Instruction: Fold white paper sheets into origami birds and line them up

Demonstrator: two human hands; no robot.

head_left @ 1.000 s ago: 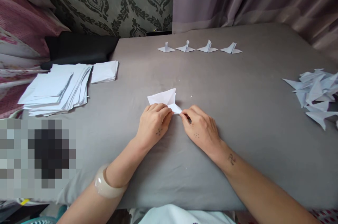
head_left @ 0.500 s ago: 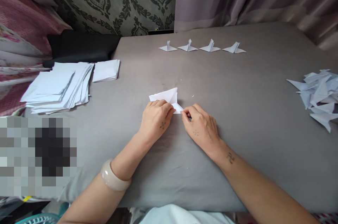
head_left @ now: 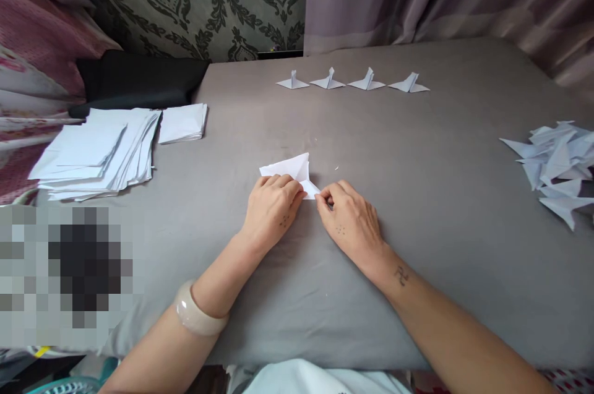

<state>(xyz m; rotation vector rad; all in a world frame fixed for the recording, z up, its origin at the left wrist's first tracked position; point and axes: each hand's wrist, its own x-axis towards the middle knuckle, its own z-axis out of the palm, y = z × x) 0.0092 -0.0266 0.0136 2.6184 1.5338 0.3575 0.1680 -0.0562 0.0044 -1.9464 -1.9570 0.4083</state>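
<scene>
A partly folded sheet of white paper [head_left: 292, 166] lies on the grey cloth in front of me, with a raised flap at its far side and a pointed corner at the right. My left hand [head_left: 276, 202] covers its near left part, fingers closed on the paper, thumb and fingertip pressed near the middle crease. My right hand [head_left: 350, 211] pinches the right-hand tip of the same paper between thumb and index finger. The paper's lower left edge is hidden under the left hand.
Four-sided stacks of white paper [head_left: 99, 153] and smaller sheets [head_left: 183, 123] lie at the left, before a black cushion-like item [head_left: 143, 80]. Several folded paper birds [head_left: 366, 80] stand in a row at the back. A heap of folded paper pieces [head_left: 557, 156] sits at the far right.
The view has shifted slightly, so everything sits a little further left. Both hands keep their hold on the paper, and its shape looks nearly the same.
</scene>
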